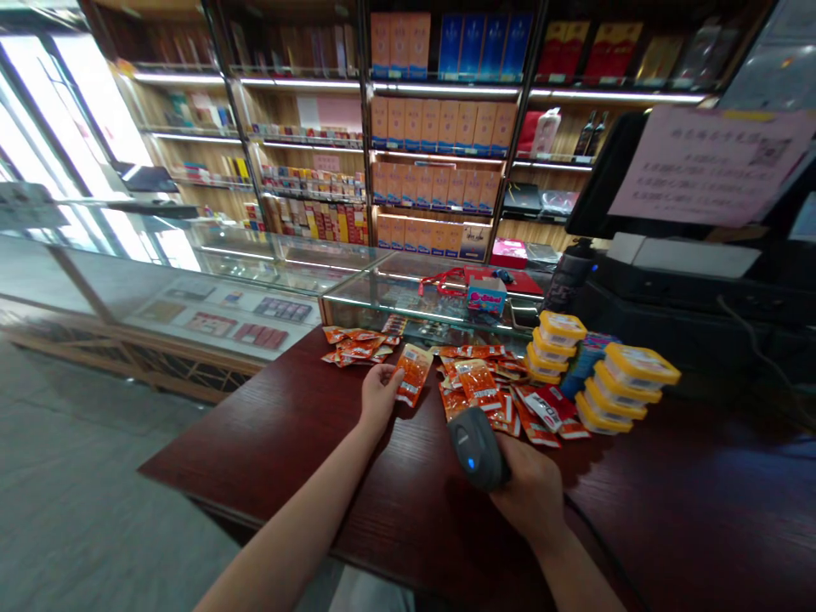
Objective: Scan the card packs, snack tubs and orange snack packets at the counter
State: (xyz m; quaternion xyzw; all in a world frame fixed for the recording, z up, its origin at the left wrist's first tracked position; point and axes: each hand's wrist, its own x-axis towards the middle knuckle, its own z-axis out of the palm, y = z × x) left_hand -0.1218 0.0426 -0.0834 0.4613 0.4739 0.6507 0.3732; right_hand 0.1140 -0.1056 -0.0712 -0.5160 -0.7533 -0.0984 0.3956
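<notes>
Wooden counter [274,442], glossy pouches [415,372], rounded scanner [475,446]

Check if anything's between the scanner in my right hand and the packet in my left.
Nothing visible is. Between the scanner in your right hand and the orange packet in your left hand, bare tabletop shows; the packet pile lies beside that gap.

No words read clearly. The pink sheet [701,183] on the monitor [600,183] bears rows of blurred characters and a QR code [767,153]; print on packets [479,384], blue box [485,298] and cartons [444,126] is illegible.
</notes>
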